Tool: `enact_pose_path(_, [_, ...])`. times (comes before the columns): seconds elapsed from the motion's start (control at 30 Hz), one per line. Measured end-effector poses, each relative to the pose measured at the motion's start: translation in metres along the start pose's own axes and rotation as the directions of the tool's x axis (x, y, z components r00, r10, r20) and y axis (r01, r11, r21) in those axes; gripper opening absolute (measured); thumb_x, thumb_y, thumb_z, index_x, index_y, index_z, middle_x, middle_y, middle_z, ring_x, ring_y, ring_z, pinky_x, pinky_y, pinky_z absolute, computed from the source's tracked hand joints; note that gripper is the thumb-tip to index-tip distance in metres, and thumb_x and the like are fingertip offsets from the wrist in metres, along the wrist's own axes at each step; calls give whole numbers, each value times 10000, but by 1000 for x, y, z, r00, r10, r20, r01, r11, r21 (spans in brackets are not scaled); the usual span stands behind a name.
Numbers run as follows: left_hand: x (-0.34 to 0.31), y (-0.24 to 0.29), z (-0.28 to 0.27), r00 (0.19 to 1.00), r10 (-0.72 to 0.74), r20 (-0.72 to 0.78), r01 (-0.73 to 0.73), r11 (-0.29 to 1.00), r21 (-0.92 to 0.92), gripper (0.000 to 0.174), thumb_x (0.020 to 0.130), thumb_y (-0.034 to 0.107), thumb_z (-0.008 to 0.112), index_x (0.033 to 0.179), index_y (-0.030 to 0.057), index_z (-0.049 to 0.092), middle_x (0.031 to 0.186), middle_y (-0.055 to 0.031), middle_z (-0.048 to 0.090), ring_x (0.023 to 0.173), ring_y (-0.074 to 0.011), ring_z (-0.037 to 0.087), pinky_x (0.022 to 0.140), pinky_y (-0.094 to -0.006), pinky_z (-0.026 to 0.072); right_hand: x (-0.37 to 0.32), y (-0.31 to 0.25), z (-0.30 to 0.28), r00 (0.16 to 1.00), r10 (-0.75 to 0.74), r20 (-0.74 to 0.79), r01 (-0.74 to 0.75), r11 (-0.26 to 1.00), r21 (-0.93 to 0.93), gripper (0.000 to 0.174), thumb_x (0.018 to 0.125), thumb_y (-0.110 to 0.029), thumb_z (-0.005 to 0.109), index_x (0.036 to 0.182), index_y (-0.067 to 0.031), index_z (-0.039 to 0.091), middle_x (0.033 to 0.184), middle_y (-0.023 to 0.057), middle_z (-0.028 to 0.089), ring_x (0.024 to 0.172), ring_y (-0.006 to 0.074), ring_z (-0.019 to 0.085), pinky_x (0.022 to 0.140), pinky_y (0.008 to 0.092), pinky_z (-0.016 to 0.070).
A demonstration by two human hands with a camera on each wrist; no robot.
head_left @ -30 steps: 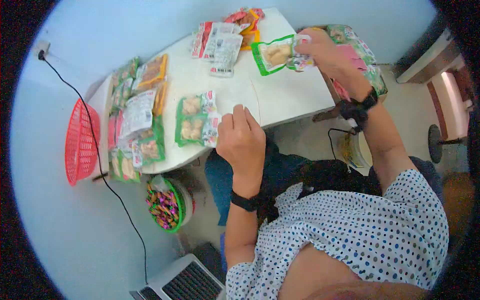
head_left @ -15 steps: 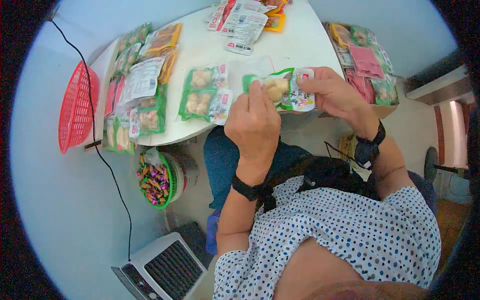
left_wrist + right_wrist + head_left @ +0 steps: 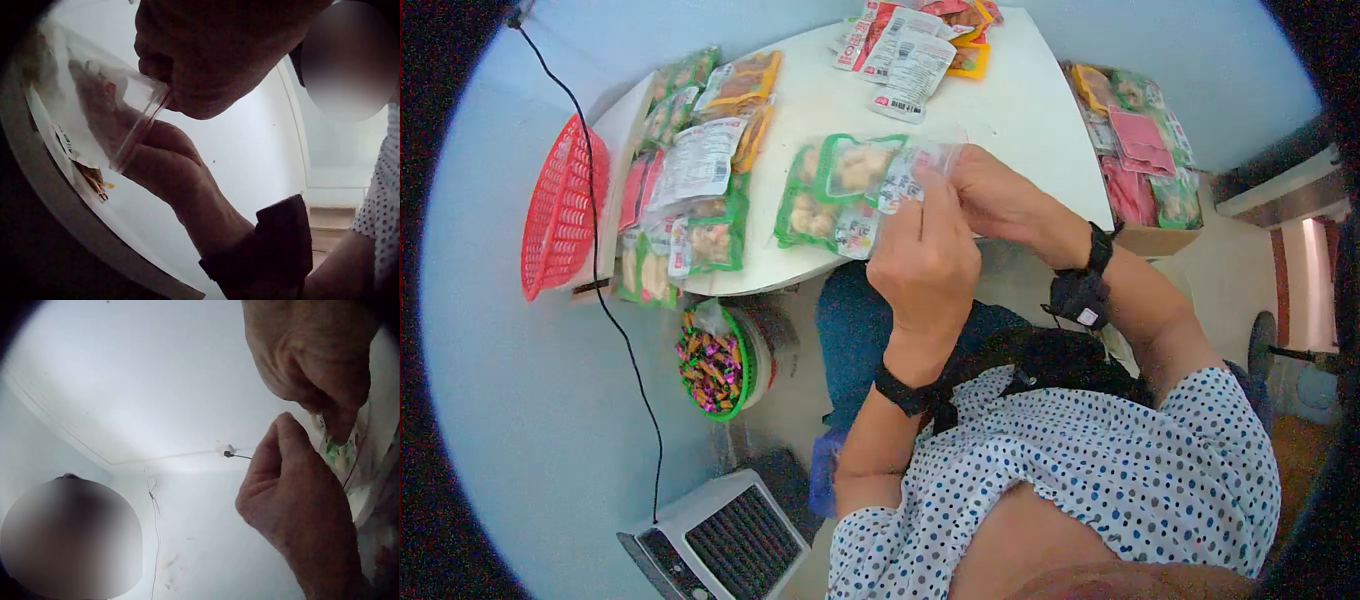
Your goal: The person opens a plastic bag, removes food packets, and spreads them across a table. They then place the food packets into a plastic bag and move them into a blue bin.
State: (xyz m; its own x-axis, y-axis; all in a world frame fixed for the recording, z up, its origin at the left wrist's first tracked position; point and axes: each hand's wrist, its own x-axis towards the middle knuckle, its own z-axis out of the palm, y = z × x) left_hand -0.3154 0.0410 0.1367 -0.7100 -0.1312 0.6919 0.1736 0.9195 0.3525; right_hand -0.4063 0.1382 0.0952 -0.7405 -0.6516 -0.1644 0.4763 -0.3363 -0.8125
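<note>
My left hand pinches the edge of a clear zip bag with a red closure line. At the bag's mouth is my right hand; its fingers show through the plastic in the left wrist view, on a green-edged snack packet. Pale food pieces fill that packet, which overlaps two similar packets on the white table. My right fingertips are partly hidden by the plastic and the left hand. In the right wrist view, green packaging shows beside both hands.
Several stacked packets line the table's left side, beside a red basket. White, red and yellow packets lie at the back. A box of packets stands right. Below are a green-rimmed tub of sweets and a black cable.
My right hand has carried the green-edged packet leftward from the table's right side to the bag, over the two others. My left hand has stayed near the bag's edge.
</note>
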Motion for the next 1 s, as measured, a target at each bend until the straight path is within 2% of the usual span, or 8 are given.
enact_pose_path(0.33, [1,2,-2,999,42,-1,-42,993,-107,220,823,105,635,1033,40,647,727,-109,581,596,-297,575,495,-374,460,33,1,36,964,74,-257,-48,993,106,211,871,-236,667,961,-63,586,997,94,634,861,168,640,689,291,526])
enact_pose_path(0.5, [2,11,-8,996,64,70,-52,986,-155,249,818,106,649,1055,31,647,849,-151,628,687,-320,614,573,-359,501,55,23,6,963,-218,-158,84,799,-595,269,899,-269,623,1003,-28,566,994,108,633,832,181,644,668,305,529])
enact_pose_path(0.67, [-13,3,-21,986,163,34,-145,942,-304,393,798,235,684,1090,-20,617,969,-169,614,824,-330,597,726,-392,496,37,7,21,951,47,-306,-92,987,-135,305,918,-255,587,1062,14,584,972,95,626,829,166,638,667,296,528])
enact_pose_path(0.73, [-19,-6,-24,979,190,75,-156,931,-329,515,772,266,714,1186,-1,566,1175,-208,547,1073,-402,503,892,-470,419,24,3,27,961,59,-269,-38,996,84,321,915,-247,591,1085,24,587,954,91,621,828,169,640,666,294,528])
enact_pose_path(0.83, [-32,-19,-26,957,237,169,-186,945,-268,632,771,304,716,1289,25,487,1365,-226,428,1263,-450,378,1027,-523,325,15,16,11,979,-185,-79,187,982,8,311,902,-223,608,1080,30,581,970,115,621,857,185,645,688,318,542])
enact_pose_path(0.9, [-40,-28,-25,934,275,228,-238,955,-176,653,784,309,701,1325,42,453,1416,-222,375,1302,-455,330,1054,-535,296,-7,5,-8,842,-461,280,525,578,-625,292,896,-193,601,1079,34,583,962,123,633,817,184,654,663,318,549])
enact_pose_path(0.97, [-56,-37,-21,908,314,278,-308,949,-64,642,797,297,682,1341,59,436,1432,-217,356,1314,-455,315,1057,-543,295,-25,-9,-12,889,-414,195,411,533,-740,274,890,-164,595,1075,37,585,941,121,646,764,178,659,638,311,554])
enact_pose_path(1.0, [-63,-40,-19,908,313,277,-323,946,-10,574,823,252,648,1330,63,454,1417,-210,381,1303,-439,343,1052,-536,306,-33,-17,-9,961,-256,-102,153,803,-576,266,886,-151,592,1072,38,587,924,114,652,730,173,659,626,304,555])
